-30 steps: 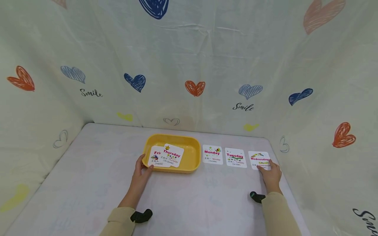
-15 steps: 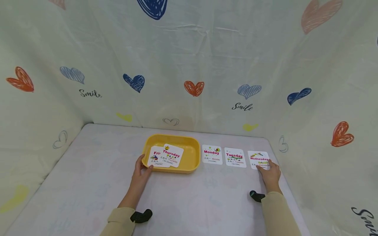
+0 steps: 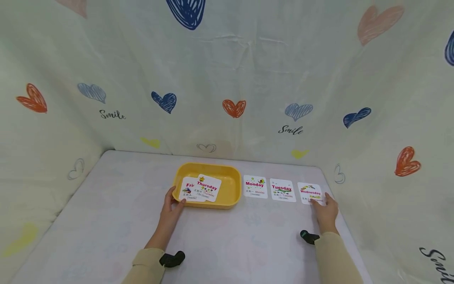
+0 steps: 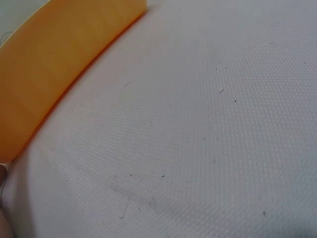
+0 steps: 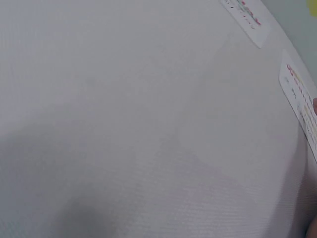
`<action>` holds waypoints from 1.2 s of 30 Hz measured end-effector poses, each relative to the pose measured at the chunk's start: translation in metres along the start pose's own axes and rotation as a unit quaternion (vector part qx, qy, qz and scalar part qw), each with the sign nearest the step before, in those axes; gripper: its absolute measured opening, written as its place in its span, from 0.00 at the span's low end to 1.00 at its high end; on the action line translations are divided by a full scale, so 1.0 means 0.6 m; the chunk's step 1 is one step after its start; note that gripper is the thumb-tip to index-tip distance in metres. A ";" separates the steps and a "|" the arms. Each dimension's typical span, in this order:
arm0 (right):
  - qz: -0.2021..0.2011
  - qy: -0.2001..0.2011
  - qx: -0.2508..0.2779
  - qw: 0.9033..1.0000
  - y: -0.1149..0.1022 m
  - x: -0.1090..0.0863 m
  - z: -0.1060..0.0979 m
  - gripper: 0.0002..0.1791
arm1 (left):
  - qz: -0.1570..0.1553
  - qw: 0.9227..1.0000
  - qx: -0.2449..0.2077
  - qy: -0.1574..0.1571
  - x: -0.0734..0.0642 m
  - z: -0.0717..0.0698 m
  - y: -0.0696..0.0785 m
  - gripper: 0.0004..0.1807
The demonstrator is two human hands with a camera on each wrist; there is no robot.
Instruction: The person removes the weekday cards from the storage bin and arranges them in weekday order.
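My left hand (image 3: 172,211) grips the front left corner of a yellow tray (image 3: 229,188), thumb at the front rim and fingers along the left side. Inside the tray, a Thursday card (image 3: 208,188) overlaps a Friday card (image 3: 186,191). On the right, my right hand (image 3: 327,212) holds a white Wednesday card (image 3: 307,192) at its lower right, thumb over the bottom edge and a finger by the right edge. The right wrist view catches only a fingertip at this Wednesday card (image 5: 296,94). In the left wrist view the tray's outer wall (image 4: 54,64) shows.
A Monday card (image 3: 255,187) and a Tuesday card (image 3: 282,190) lie in a row between tray and Wednesday card. All rest on a white cloth-covered table (image 3: 241,244). A heart-printed curtain (image 3: 262,79) rises behind and at both sides.
The right hand has shifted very slightly right against the Wednesday card, its finger now at the card's edge. The head view has tilted a little; tray, cards and left hand keep their places.
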State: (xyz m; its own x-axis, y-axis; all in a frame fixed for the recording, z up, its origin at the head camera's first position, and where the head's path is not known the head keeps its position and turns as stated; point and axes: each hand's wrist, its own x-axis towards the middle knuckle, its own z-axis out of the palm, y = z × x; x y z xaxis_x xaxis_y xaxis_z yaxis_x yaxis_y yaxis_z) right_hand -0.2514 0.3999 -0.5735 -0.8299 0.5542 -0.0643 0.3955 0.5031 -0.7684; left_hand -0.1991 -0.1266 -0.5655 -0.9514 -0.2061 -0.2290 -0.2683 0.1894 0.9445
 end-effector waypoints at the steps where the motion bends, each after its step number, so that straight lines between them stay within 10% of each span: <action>1: 0.001 0.002 0.019 1.000 0.001 -0.001 -0.001 0.39 | -0.001 1.000 0.002 0.001 0.000 0.000 0.001 0.39; 36: -0.101 -0.158 0.157 0.970 -0.155 -0.108 0.066 0.36 | 0.026 1.000 -0.011 -0.003 0.002 0.001 -0.005 0.38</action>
State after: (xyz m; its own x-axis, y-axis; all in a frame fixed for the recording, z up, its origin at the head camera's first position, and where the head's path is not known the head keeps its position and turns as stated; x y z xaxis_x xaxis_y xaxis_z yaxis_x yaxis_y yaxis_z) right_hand -0.2499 0.2907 -0.5228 -0.9767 0.2096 -0.0451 0.1135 0.3270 -0.9382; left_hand -0.1993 -0.1269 -0.5685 -0.9647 -0.1916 -0.1808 -0.2152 0.1776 0.9603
